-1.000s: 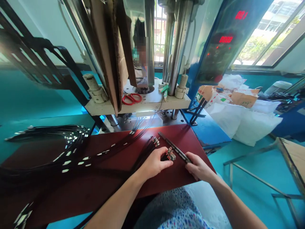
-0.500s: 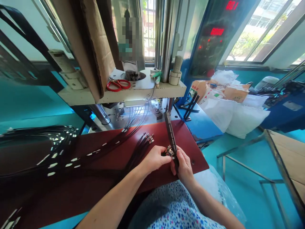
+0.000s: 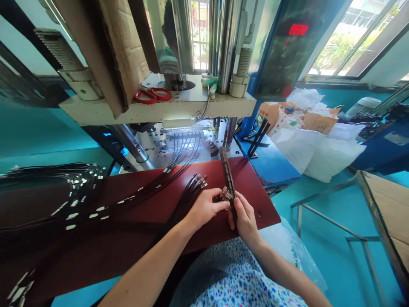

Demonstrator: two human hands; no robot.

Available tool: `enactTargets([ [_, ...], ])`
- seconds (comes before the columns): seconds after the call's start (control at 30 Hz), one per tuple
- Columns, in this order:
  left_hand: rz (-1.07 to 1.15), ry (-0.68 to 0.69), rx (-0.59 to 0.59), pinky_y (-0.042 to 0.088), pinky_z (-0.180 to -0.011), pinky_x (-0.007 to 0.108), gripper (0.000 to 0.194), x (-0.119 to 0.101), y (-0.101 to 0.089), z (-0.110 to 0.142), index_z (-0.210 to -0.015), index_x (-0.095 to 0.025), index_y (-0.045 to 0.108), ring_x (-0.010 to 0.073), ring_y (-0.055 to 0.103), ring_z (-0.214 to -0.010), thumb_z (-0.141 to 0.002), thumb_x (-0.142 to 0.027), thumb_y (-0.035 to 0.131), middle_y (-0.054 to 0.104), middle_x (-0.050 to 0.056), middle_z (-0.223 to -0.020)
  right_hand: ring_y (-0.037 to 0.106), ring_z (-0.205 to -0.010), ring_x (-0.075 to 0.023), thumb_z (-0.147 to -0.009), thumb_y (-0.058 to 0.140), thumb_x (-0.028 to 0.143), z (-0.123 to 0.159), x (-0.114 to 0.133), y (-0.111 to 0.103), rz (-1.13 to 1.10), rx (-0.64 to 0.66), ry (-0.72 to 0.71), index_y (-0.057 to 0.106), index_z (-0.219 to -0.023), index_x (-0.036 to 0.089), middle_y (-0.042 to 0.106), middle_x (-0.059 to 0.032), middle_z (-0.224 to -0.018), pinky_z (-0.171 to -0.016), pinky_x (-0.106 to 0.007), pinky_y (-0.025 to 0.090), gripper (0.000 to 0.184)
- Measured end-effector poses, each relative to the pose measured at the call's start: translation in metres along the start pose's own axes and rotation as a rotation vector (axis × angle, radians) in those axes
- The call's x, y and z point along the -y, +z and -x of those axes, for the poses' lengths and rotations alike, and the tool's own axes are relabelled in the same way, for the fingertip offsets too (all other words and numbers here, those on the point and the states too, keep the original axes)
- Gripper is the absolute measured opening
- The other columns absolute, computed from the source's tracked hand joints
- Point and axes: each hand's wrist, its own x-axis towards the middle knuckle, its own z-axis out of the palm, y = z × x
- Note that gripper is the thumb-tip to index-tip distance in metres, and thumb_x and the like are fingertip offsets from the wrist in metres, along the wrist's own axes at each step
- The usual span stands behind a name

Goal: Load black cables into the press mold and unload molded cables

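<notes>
My right hand [image 3: 245, 215] is closed around the lower end of a long, narrow dark bar [image 3: 227, 170] with a row of slots along it. My left hand [image 3: 206, 209] is pinched on a small cluster of metal connectors [image 3: 226, 194], held against the bar's left side. Its fingertips partly hide these pieces. Beside my left hand, a bundle of black cables [image 3: 185, 198] with metal ends lies on the red-brown board [image 3: 252, 187]. More cables [image 3: 140, 192] with white tags stretch across the board, their thin ends reaching into the press [image 3: 204, 140].
Red-handled scissors [image 3: 153, 95] and a cardboard sheet [image 3: 123, 55] rest on the press's upper plate. A coil of tagged cables [image 3: 76, 183] lies at left. To the right are a blue side table [image 3: 277, 164], white sacks [image 3: 329, 153] and a metal frame [image 3: 332, 226].
My view has shifted slightly, and the press's upper plate sits higher in it. Both hands stay together at the bar, with the connectors slightly farther up. One red readout has left the view.
</notes>
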Motion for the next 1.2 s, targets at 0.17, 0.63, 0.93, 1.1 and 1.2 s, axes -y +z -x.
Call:
enactTargets([
  [0.17,0.170,0.044,0.010,0.026,-0.041,0.018,0.024,-0.006,-0.010,-0.001,-0.078,-0.015,0.050,0.0034,0.034,-0.043,-0.066,-0.030,0.065,0.046,-0.006,-0.061,0.037,-0.031,-0.0064,-0.092,0.039,0.039,0.000,-0.008,-0.004,-0.171,-0.053,-0.016,0.048,-0.108,0.019,0.044,0.0090,-0.046,-0.031,-0.017,0.031,0.028],
  [0.63,0.006,-0.070,0.083,0.031,-0.059,0.022,0.015,-0.004,0.002,-0.010,-0.064,-0.011,0.058,0.0101,0.043,-0.059,-0.062,-0.026,0.060,0.053,-0.002,-0.060,0.039,-0.032,-0.0050,-0.092,0.039,0.041,0.003,-0.007,-0.005,-0.103,-0.009,-0.040,0.048,-0.112,0.018,0.046,0.0085,-0.046,-0.032,-0.014,0.030,0.032],
  [0.93,0.060,-0.069,0.052,0.032,-0.055,0.022,0.017,0.002,0.004,-0.011,-0.062,-0.012,0.054,0.0094,0.041,-0.056,-0.061,-0.028,0.059,0.049,-0.002,-0.058,0.036,-0.031,-0.0045,-0.091,0.040,0.042,-0.001,-0.002,-0.003,0.027,0.029,-0.045,0.048,-0.113,0.017,0.043,0.0089,-0.046,-0.031,-0.014,0.029,0.034],
  [1.1,0.009,0.000,0.012,0.033,-0.053,0.022,0.022,-0.003,-0.003,-0.008,-0.072,-0.013,0.056,0.0090,0.043,-0.055,-0.065,-0.033,0.062,0.052,-0.001,-0.064,0.037,-0.032,-0.0047,-0.091,0.041,0.041,-0.001,-0.004,-0.003,-0.005,0.018,-0.037,0.049,-0.112,0.017,0.045,0.0083,-0.046,-0.031,-0.014,0.028,0.034],
  [1.2,0.023,-0.017,0.061,0.030,-0.047,0.021,0.024,-0.005,-0.008,-0.009,-0.075,-0.014,0.055,0.0080,0.039,-0.050,-0.071,-0.038,0.057,0.051,-0.002,-0.064,0.036,-0.032,-0.0048,-0.091,0.040,0.042,0.000,-0.007,-0.005,-0.056,-0.005,-0.028,0.048,-0.113,0.017,0.046,0.0083,-0.047,-0.031,-0.015,0.028,0.033],
])
